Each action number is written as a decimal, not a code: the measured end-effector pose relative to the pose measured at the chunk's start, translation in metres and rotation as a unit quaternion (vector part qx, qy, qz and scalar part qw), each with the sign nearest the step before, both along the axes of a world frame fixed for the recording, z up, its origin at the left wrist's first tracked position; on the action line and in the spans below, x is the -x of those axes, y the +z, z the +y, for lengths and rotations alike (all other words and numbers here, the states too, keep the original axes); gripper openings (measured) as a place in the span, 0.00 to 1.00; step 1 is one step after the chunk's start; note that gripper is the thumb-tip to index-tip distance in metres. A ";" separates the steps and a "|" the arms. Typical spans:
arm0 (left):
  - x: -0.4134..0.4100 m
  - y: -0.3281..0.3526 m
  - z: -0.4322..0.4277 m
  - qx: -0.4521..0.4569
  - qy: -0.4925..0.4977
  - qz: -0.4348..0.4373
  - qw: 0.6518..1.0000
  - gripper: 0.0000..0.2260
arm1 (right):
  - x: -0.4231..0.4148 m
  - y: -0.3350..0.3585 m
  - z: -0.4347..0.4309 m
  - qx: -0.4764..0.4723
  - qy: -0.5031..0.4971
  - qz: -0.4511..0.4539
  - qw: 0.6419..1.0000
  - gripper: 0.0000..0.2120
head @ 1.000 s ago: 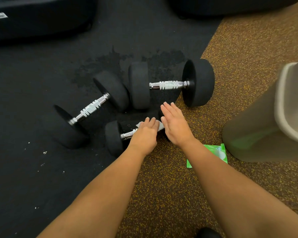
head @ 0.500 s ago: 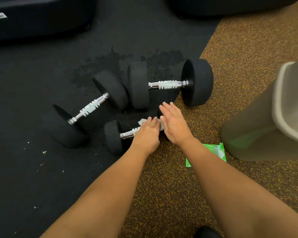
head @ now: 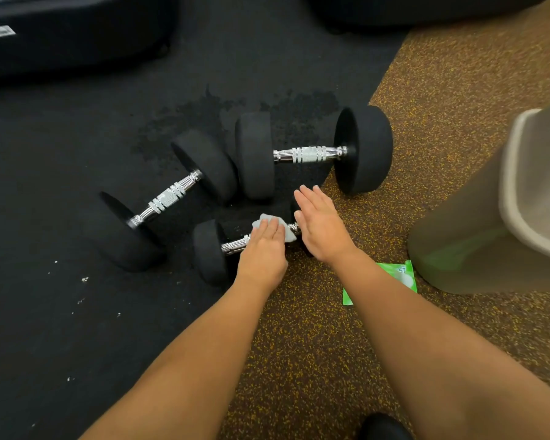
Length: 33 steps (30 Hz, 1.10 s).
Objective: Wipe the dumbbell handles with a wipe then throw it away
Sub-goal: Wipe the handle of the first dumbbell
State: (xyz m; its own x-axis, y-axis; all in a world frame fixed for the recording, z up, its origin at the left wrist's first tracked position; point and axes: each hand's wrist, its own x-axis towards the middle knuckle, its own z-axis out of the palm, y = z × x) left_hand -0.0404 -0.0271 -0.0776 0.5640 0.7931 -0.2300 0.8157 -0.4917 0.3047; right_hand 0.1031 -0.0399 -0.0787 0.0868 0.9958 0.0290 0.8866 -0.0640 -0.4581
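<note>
The left hand (head: pixel 262 249) presses the wipe (head: pixel 289 234) onto the near dumbbell's (head: pixel 207 252) handle (head: pixel 234 246) on the floor, fingers laid flat over it. The right hand (head: pixel 321 230), fingers straight and released, rests on that dumbbell's right end, near the bin (head: pixel 458 242).
</note>
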 end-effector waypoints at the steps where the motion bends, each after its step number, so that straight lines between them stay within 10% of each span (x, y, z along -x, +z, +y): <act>1: -0.006 0.002 0.001 -0.002 0.014 -0.015 1.000 0.25 | 0.000 0.000 0.000 0.002 -0.001 0.000 1.000 0.22; 33: -0.002 0.002 -0.003 -0.010 -0.124 0.088 0.988 0.26 | -0.001 -0.001 0.001 0.002 -0.002 0.008 1.000 0.22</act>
